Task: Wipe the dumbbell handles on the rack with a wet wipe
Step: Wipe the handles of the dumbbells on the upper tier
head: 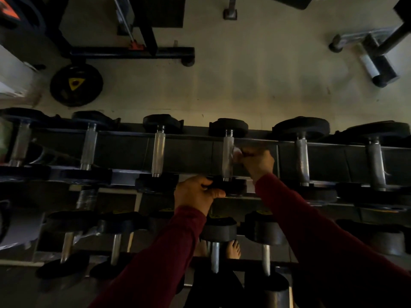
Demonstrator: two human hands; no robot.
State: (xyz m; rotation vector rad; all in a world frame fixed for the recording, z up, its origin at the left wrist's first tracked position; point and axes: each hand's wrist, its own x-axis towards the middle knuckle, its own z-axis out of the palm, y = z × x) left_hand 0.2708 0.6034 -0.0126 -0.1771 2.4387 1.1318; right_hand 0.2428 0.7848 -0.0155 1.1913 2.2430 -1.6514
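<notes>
Dim gym rack (255, 142) — handle (228, 161) between left hand (195, 193), right hand (258, 162).

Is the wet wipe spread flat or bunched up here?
Bunched: the pale wet wipe shows as a small crumpled wad pinched in the right hand against the knurled steel dumbbell handle.

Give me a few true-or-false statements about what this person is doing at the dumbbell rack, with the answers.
1. The right hand presses a wet wipe against a dumbbell handle. True.
2. The left hand hangs free at the person's side. False: it grips the near weight head of that dumbbell.
3. The dumbbell being wiped is on the floor. False: it sits on the top shelf of the rack.
4. A weight plate lies on the floor beyond the rack. True.
</notes>
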